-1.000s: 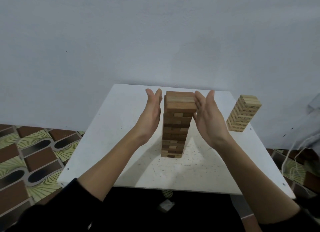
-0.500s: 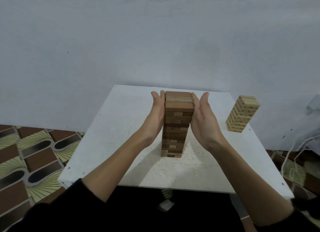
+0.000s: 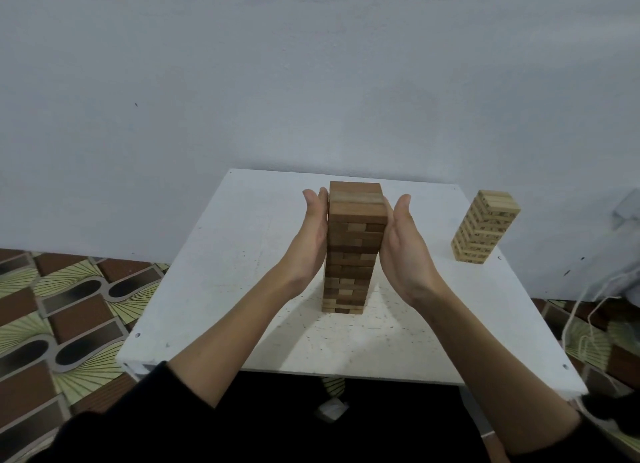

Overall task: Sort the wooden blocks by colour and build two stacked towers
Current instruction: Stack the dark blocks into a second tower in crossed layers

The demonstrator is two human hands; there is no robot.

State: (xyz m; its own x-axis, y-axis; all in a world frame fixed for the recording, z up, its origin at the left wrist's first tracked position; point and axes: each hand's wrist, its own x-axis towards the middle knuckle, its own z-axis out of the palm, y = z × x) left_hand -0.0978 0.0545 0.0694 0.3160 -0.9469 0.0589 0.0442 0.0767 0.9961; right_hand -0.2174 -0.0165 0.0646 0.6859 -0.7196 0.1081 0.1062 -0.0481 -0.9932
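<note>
Two bare hands flank a tall tower of dark brown wooden blocks (image 3: 354, 248) standing at the centre of the frame on a white square surface (image 3: 221, 275). The left hand (image 3: 309, 241) lies flat against the tower's left side, fingers (image 3: 317, 204) straight and held together, pointing up. The right hand (image 3: 403, 248) mirrors it on the right side, fingers straight and together, touching or just beside the blocks. Neither hand curls round anything. A second, shorter tower of pale wooden blocks (image 3: 485, 227) stands well apart at the right of the frame, near the surface's far right corner. Two towers in all. Both sleeves are dark. A patterned floor (image 3: 52, 317) shows at lower left, a plain pale wall (image 3: 277, 81) across the top.
</note>
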